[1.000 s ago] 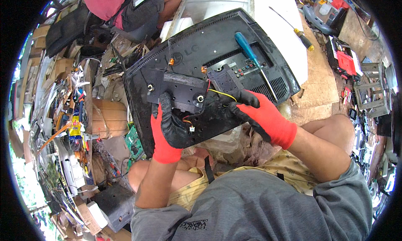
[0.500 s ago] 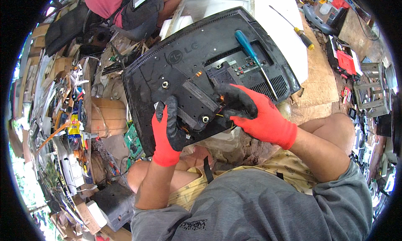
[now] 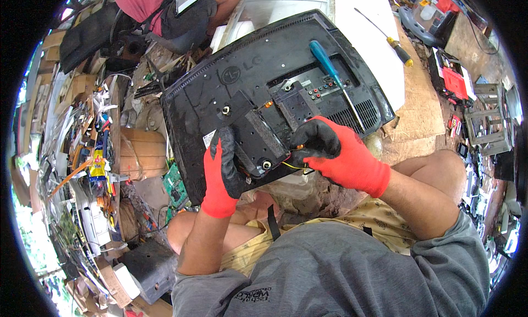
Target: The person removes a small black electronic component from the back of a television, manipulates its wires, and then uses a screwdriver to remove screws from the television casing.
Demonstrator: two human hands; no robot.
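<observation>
A black television back (image 3: 214, 58) lies with its rear side up in front of me. Over its near part, my left hand (image 3: 223, 165) grips the near left edge of a black speaker unit (image 3: 261, 138) with a foam strip and pale grommets. My right hand (image 3: 335, 152), in a matching red and black glove, is closed with a pinch on thin wires (image 3: 294, 165), yellow and dark, beside the unit. Its fingertips are partly hidden. Another similar black speaker unit (image 3: 297, 103) rests just beyond that hand. A blue-handled screwdriver (image 3: 330, 66) lies across the recessed socket panel.
A yellow and black screwdriver (image 3: 399, 48) rests on a white sheet (image 3: 368, 36) at the far right. Cardboard (image 3: 418, 113) lies right of the television. Another person (image 3: 190, 20) sits at the far left. A green circuit board (image 3: 175, 186) and mixed scrap crowd the left.
The speaker unit in my left hand has turned slightly, its far end shifting right and its near end closer to me. More of the wires shows beside my right hand.
</observation>
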